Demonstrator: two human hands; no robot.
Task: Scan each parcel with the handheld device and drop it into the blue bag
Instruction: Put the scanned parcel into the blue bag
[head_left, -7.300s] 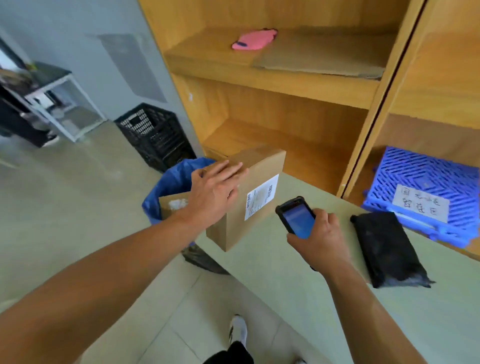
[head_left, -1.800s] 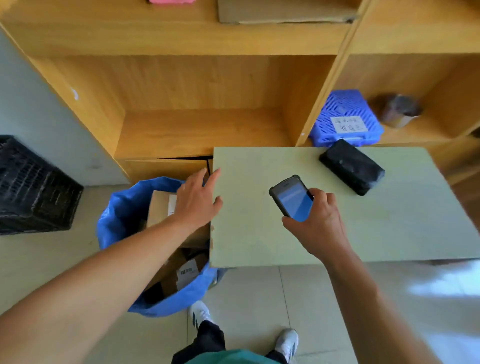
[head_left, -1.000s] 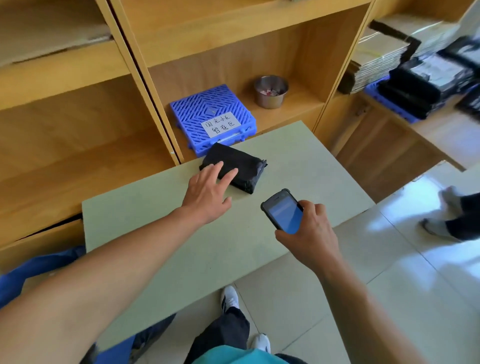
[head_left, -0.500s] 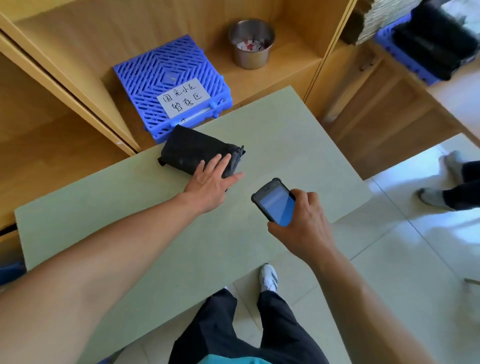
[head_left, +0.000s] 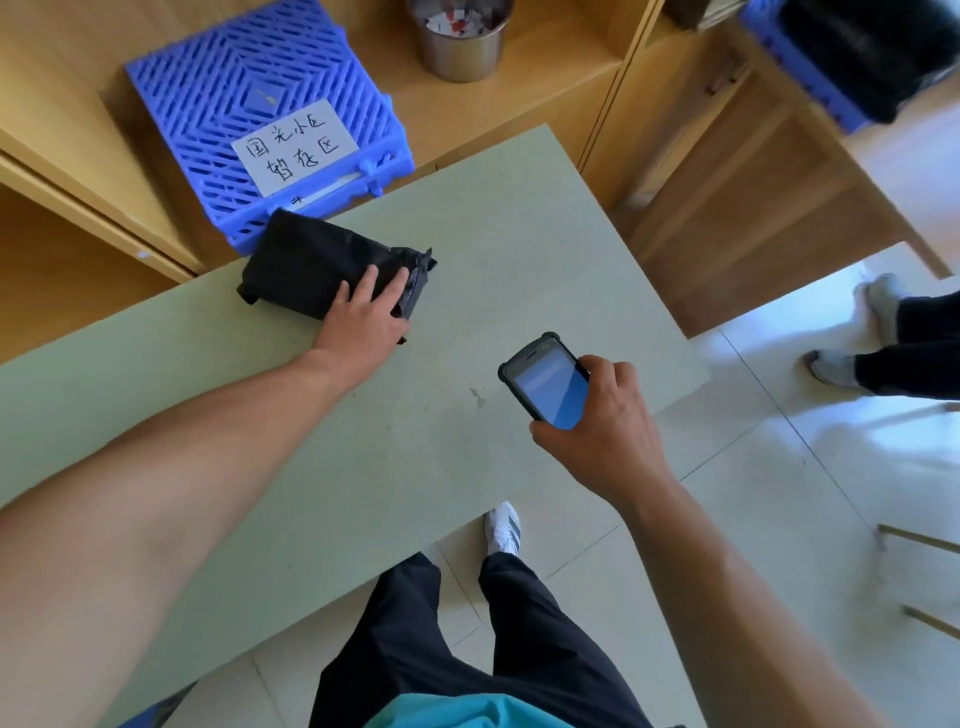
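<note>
A black plastic-wrapped parcel (head_left: 311, 267) lies at the far edge of the pale green table (head_left: 519, 249). My left hand (head_left: 363, 319) rests on the parcel's near right end, with straight fingers laid over its top. Nearer to me and to the right, my right hand (head_left: 602, 436) grips the handheld device (head_left: 548, 384) above the table; its lit blue screen faces up and its top end points toward the parcel. The blue bag is out of view to the left.
Behind the parcel, a blue plastic crate (head_left: 208, 78) with a handwritten label sits on the wooden shelf, beside a metal cup (head_left: 460, 47). More black parcels (head_left: 878, 47) lie in a blue crate at top right. Another person's legs (head_left: 904, 343) stand at the right.
The cardboard box went into the blue bag. I then turned right; my left hand reached across the table and came down on the black parcel. The device stayed in my right hand.
</note>
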